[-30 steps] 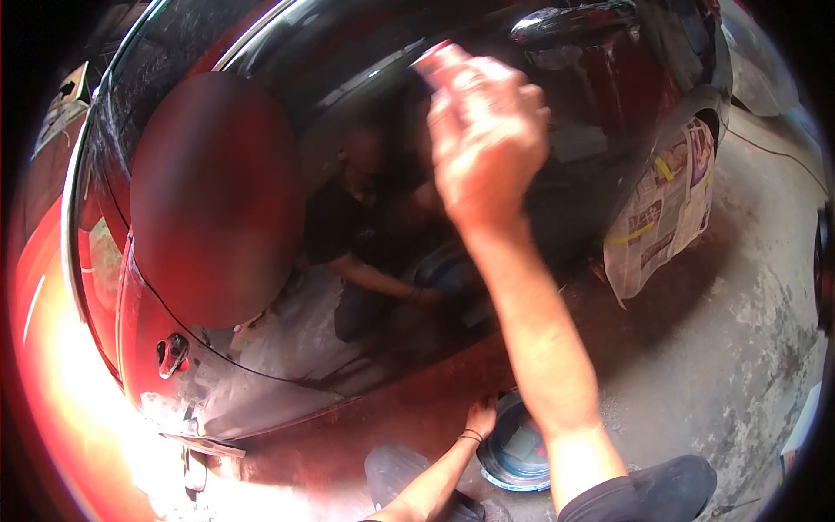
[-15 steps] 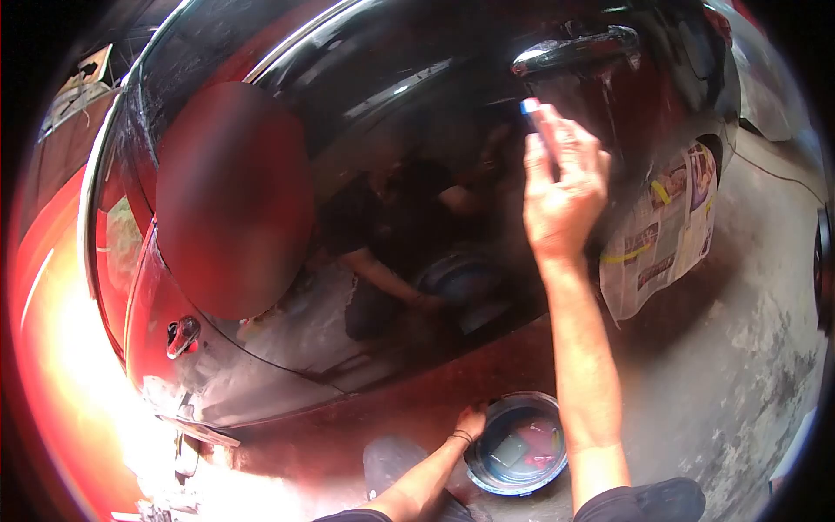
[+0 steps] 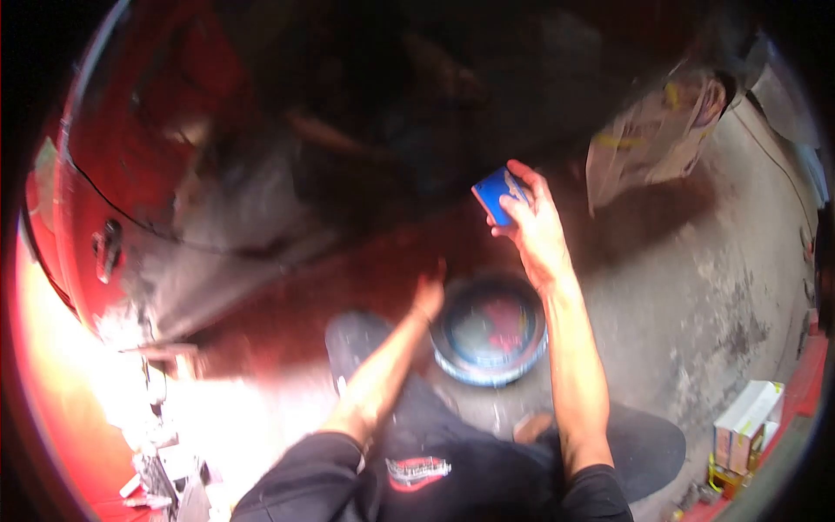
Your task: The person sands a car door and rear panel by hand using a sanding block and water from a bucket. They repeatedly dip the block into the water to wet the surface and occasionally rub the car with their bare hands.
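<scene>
My right hand [image 3: 532,213] is closed around a small blue block [image 3: 500,197] with a pinkish edge, in front of the dark, glossy car side panel [image 3: 391,113]. Beside the upper left of a round basin [image 3: 491,378], my left hand [image 3: 429,294] is smeared by motion. One finger points up, but its grip cannot be made out. The basin stands on the floor and holds what looks like water. A pale piece [image 3: 470,332] and a pinkish-red piece [image 3: 504,324] show blurred inside it.
Printed paper sheeting [image 3: 648,139] covers the wheel area at upper right. A white and yellow box [image 3: 748,418] stands on the right, near a red edge [image 3: 804,374]. Clutter [image 3: 161,470] lies at lower left in bright glare. My knees flank the basin's near side.
My right hand has come down from near the door handle with the blue block. My left hand has shifted off the basin's rim. The view has tilted downward.
</scene>
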Available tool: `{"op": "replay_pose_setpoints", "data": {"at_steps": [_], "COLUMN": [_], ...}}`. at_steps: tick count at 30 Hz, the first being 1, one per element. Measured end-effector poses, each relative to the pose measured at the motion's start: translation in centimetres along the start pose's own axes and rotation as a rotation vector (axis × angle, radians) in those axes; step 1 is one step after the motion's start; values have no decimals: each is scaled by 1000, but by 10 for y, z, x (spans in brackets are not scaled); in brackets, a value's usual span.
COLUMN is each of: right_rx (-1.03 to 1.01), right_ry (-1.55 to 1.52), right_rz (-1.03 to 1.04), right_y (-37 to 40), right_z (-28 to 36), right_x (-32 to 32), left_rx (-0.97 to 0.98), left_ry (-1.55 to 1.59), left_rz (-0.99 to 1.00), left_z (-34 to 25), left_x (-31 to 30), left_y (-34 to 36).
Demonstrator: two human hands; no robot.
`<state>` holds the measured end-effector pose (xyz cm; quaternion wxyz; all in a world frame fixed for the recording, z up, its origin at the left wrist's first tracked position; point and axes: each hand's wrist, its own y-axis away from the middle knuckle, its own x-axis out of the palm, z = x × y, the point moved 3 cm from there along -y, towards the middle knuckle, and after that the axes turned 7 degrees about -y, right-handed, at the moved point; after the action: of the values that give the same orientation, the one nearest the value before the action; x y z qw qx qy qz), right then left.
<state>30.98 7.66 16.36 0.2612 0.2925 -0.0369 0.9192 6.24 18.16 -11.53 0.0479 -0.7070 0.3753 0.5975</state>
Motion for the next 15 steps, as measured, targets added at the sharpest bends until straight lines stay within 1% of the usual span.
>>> {"op": "replay_pose_setpoints", "data": {"at_steps": [1, 3, 4, 6, 7, 9, 10, 11, 12, 14, 15], "right_rx": [69, 198, 208, 196, 179, -91, -233, -338, -405, -399, -428], "right_ry": [-40, -126, -105, -60, 69, 402, 566, 716, 836, 852, 875], "right_rz": [-27, -79, -103, -146, -191, -219, -230, -225, -185, -134, -124], "right_y": [9, 32, 39, 47, 52, 55, 57, 63, 66, 66, 66], "right_z": [-23, -65, -83, -106, -111, -123, -125, -112, -104, -101, -103], "right_x": [-10, -24, -28, -38, -36, -38, -35, -21, -12, -2, 3], "left_rx": [-10, 48, 119, 97, 60, 1, -23, -42, -60, 34, 77], "left_ry": [289, 887, 1233, 1517, 1650, 1905, 1853, 1800, 1748, 1746, 1740], "left_rz": [-86, -265, -293, -169, -86, 88, 76, 64, 53, 62, 67], "left_z": [-4, -10, -36, -58, -62, -71, -80, -92, -100, -104, -104], "left_x": [-12, -34, -69, -93, -92, -92, -105, -122, -131, -130, -131], "left_y": [-1, -1, 12, 30, 34, 37, 46, 59, 65, 62, 61]}}
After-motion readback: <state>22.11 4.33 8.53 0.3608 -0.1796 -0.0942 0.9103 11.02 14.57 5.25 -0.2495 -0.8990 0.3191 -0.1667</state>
